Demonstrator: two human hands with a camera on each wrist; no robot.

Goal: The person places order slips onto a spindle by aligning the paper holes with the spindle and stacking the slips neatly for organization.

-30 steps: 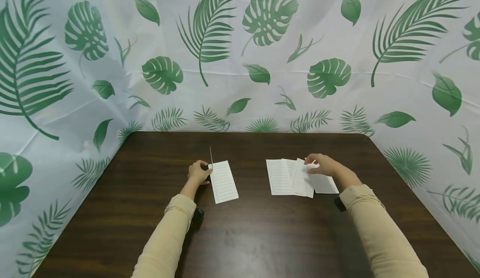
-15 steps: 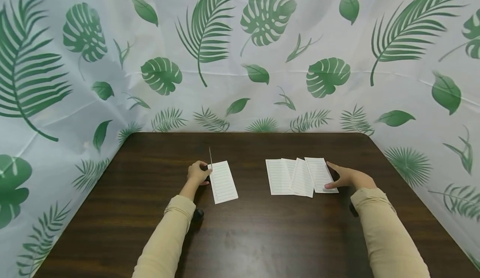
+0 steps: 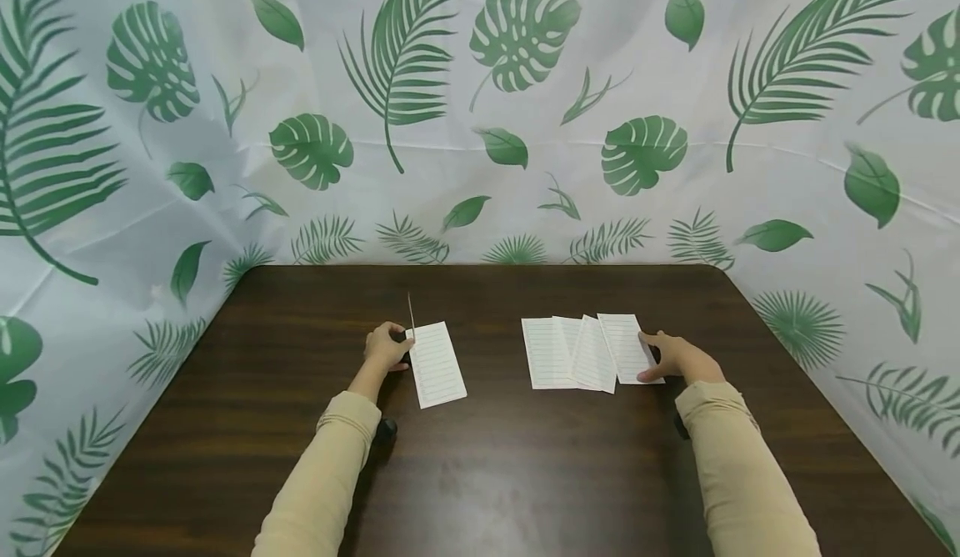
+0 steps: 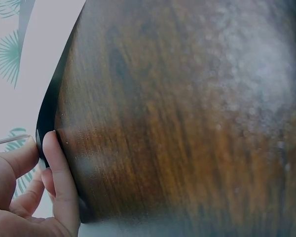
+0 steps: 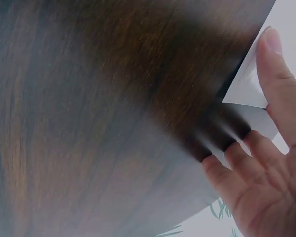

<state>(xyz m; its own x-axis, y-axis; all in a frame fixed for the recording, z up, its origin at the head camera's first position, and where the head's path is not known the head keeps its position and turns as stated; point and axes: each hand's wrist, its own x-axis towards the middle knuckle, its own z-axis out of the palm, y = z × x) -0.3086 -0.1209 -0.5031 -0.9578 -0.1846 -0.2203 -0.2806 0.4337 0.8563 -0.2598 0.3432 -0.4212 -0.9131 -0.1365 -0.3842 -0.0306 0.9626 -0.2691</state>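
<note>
In the head view my left hand [image 3: 386, 347] pinches the upper left corner of a white lined card [image 3: 437, 365], left of the table's middle. A thin strip [image 3: 411, 310], perhaps a card seen edge-on, rises from that corner. In the left wrist view, thumb and fingers [image 4: 61, 187] meet at the white edge. To the right, several lined cards [image 3: 540, 353] lie in an overlapping row. My right hand [image 3: 681, 358] touches the rightmost card [image 3: 624, 344] at its right side, fingers spread. The right wrist view has the thumb [image 5: 276, 74] over the card, with other fingertips against the table.
The dark wood-grain table [image 3: 487, 457] reaches back to a white curtain [image 3: 450, 165] printed with green leaves. Dark straps or devices show near both wrists. Bare tabletop separates the left card from the row.
My right hand let go of the rightmost card near its top, moved right, then came slightly back left to its right edge. The left hand keeps its hold; the head view shifted a little.
</note>
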